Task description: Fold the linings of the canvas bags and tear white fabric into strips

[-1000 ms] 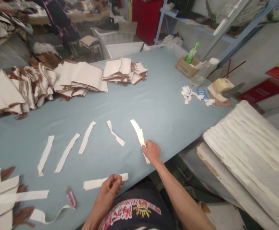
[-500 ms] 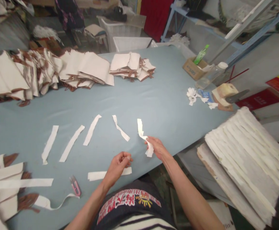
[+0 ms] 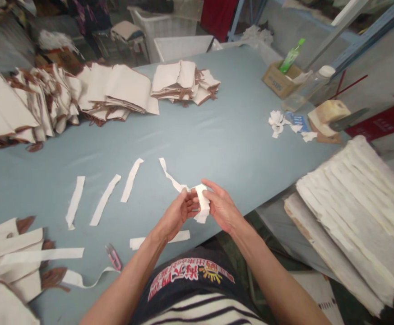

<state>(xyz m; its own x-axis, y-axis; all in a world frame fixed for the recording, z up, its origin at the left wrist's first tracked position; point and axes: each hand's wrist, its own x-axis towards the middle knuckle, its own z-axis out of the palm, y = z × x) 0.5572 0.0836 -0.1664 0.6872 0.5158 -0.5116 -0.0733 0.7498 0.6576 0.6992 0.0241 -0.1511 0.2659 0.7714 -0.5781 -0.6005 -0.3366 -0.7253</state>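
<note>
My right hand [image 3: 224,206] pinches a folded white cloth strip [image 3: 202,201] between thumb and fingers, just above the near edge of the table. Close on its left is my left hand [image 3: 178,214], fingers curled, its thumb at the near end of a twisted white strip [image 3: 170,176]; the exact grip there is partly hidden. Three more white strips [image 3: 131,179] lie spaced out to the left. Another strip [image 3: 179,236] passes beneath my left forearm. Pink-handled thread snips [image 3: 113,257] rest on the table beside a curled strip [image 3: 76,279].
Stacks of cream cloth pieces with brown trim [image 3: 129,88] line the far side; more cloth pieces [image 3: 10,253] lie at near left. Rightward are a cardboard box [image 3: 278,81], a clear bottle [image 3: 307,92], white scraps [image 3: 276,121] and a thick pile of white material [image 3: 352,212].
My left hand has moved up and right to the twisted strip's end, beside my right hand. The strip in my right hand has left the table and is now folded up.
</note>
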